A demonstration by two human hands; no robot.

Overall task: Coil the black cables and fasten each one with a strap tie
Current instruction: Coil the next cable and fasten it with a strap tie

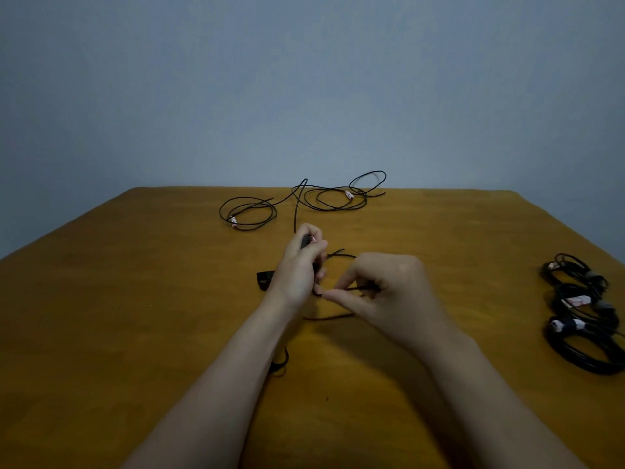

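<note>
Cable (295, 211), black and thin, is rising out of the top of my left hand (299, 267), which is curling tight around it above the middle of the wooden table (135, 316). My right hand (389, 292) is pinching a black strand between thumb and forefinger, just beside my left wrist, with the other fingers folding in. I cannot tell whether it is the same cable. From my left fist the cable is trailing away to loose loops (338, 199) lying along the far edge. A small black strap tie (264, 278) is lying just left of my left hand. Three coiled bundles (586, 346) are sitting in a row at the right edge, well apart from my hands. Another dark loop (280, 365) is peeking out beside my left forearm.
</note>
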